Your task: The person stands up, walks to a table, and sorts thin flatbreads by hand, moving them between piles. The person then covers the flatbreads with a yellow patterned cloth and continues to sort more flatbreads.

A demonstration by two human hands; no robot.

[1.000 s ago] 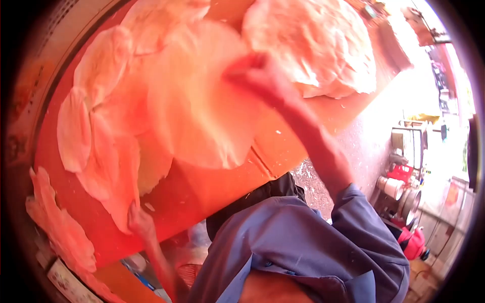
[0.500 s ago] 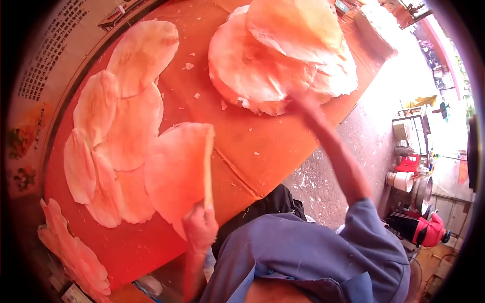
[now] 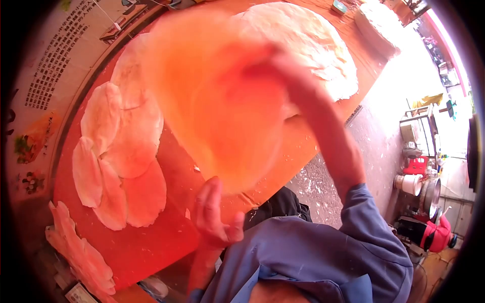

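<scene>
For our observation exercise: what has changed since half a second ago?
The right hand has moved from the edge of the pile up and left to a blurred, raised sheet. The left hand has opened its grip, near that sheet's lower edge. The overlapping sheets stay put.

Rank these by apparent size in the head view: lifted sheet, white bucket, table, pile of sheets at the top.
1. table
2. lifted sheet, blurred; nearness may enlarge it
3. pile of sheets, partly hidden
4. white bucket

The table (image 3: 151, 247) is red-orange, the left sheets (image 3: 132, 154) pale pink, the blurred sheet (image 3: 222, 131) orange, the shirt (image 3: 308, 245) plain blue-grey, the far-left poster (image 3: 63, 58) black-lettered.
</scene>
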